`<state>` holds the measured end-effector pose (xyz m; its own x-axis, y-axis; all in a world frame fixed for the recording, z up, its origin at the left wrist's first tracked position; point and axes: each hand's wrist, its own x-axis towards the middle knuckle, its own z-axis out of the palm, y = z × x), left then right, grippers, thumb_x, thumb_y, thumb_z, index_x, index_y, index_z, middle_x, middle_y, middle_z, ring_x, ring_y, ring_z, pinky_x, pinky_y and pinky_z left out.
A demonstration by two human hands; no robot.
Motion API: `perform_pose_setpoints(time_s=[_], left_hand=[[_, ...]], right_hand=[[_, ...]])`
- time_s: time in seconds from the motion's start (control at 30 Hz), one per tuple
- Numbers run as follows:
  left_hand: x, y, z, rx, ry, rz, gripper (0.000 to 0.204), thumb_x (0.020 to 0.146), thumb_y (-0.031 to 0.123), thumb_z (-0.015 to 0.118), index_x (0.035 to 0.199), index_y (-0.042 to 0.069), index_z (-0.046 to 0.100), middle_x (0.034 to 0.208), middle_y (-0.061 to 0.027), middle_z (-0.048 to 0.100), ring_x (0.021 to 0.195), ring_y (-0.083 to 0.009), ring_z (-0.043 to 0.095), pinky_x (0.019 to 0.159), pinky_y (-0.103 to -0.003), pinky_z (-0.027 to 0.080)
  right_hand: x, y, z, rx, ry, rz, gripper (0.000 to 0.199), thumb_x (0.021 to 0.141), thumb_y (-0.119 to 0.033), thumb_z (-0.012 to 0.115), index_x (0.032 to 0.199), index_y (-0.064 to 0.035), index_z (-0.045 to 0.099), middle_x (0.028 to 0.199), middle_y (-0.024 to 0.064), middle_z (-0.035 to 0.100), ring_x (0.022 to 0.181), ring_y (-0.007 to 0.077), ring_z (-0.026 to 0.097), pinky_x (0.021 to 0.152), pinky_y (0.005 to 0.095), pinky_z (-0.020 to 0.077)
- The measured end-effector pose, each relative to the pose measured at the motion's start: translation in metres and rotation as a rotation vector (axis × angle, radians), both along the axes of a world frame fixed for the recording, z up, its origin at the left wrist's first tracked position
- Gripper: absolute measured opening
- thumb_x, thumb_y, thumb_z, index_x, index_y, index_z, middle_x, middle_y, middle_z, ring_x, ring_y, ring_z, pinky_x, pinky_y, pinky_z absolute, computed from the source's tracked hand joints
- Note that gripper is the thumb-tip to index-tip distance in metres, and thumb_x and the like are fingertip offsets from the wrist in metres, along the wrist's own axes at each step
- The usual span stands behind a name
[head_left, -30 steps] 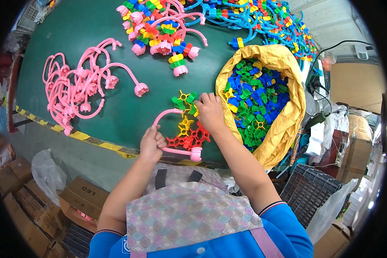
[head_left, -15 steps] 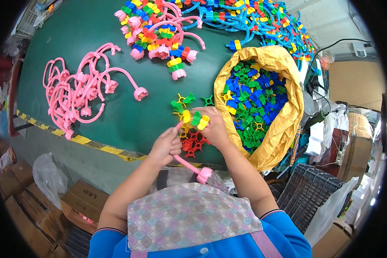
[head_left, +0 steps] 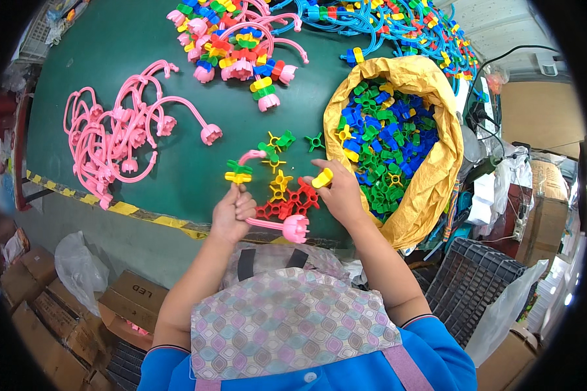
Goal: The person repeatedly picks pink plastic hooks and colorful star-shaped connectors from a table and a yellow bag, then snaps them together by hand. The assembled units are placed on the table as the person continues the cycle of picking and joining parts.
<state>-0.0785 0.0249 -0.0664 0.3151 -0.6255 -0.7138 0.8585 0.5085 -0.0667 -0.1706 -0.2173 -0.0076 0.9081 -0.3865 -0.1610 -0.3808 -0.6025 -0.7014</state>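
Observation:
My left hand (head_left: 233, 216) is closed round a pink plastic tube (head_left: 265, 224) with a flower-shaped cup (head_left: 296, 229) at its lower end. Just above that fist, a yellow ring piece (head_left: 238, 178) and a green ring piece (head_left: 239, 167) sit on the tube, whose upper end curves to the right. To the right, my right hand (head_left: 343, 197) pinches a winged yellow piece (head_left: 322, 178) between thumb and fingers, apart from the tube. Loose red pieces (head_left: 299, 197), yellow pieces (head_left: 279, 186) and green pieces (head_left: 315, 142) lie on the table between and beyond my hands.
A yellow sack (head_left: 429, 199) of green, blue and yellow pieces stands open beside my right hand. Bare pink tubes (head_left: 117, 140) lie at left on the green table (head_left: 189, 156). Farther back are pink tubes with coloured pieces (head_left: 241, 55) and a blue tube pile (head_left: 372, 29).
The green piece, earlier at my right fingers, is now on the tube beside the yellow one. My left hand has moved left with the tube; my right hand has moved slightly right, keeping one yellow piece.

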Motion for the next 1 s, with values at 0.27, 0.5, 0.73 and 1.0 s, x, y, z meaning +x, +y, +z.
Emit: perform_pose_setpoints(time_s=[0.27, 0.5, 0.73, 1.0], left_hand=[[-0.004, 0.023, 0.001, 0.123, -0.122, -0.111, 0.025, 0.107, 0.036, 0.047, 0.104, 0.012, 0.056, 0.065, 0.0038, 0.037, 0.053, -0.0071, 0.031, 0.044, -0.021, 0.029], [-0.018, 0.024, -0.012, 0.151, -0.125, -0.11, 0.025, 0.107, 0.036, 0.047, 0.1, 0.012, 0.055, 0.064, 0.0037, 0.036, 0.053, -0.0074, 0.033, 0.045, -0.021, 0.029], [-0.017, 0.017, -0.01, 0.143, -0.101, -0.079, 0.024, 0.107, 0.034, 0.046, 0.1, 0.013, 0.055, 0.065, 0.0035, 0.037, 0.053, -0.0076, 0.033, 0.045, -0.022, 0.029], [-0.012, -0.002, -0.004, 0.119, -0.073, -0.079, 0.025, 0.106, 0.035, 0.048, 0.1, 0.012, 0.055, 0.064, 0.0036, 0.035, 0.053, -0.0077, 0.031, 0.045, -0.022, 0.027]], right_hand=[[0.018, 0.002, -0.033, -0.059, 0.101, 0.027, 0.047, 0.075, -0.013, 0.082, 0.116, -0.0024, 0.063, 0.117, 0.0156, 0.055, 0.106, 0.0363, 0.06, 0.086, 0.0437, 0.0528], [-0.021, 0.009, -0.064, -0.321, 0.053, 0.264, 0.031, 0.075, -0.016, 0.081, 0.099, -0.0052, 0.066, 0.102, 0.0117, 0.057, 0.091, 0.0301, 0.061, 0.076, 0.0419, 0.0527], [0.022, -0.064, -0.031, -0.209, -0.282, -0.147, 0.035, 0.08, 0.006, 0.065, 0.114, -0.0013, 0.059, 0.105, 0.0183, 0.06, 0.096, 0.036, 0.061, 0.079, 0.0415, 0.0516], [0.051, -0.129, -0.043, -0.868, 0.163, -0.041, 0.024, 0.072, -0.021, 0.083, 0.092, -0.0101, 0.075, 0.104, 0.0026, 0.064, 0.105, 0.0265, 0.055, 0.097, 0.0458, 0.0381]])
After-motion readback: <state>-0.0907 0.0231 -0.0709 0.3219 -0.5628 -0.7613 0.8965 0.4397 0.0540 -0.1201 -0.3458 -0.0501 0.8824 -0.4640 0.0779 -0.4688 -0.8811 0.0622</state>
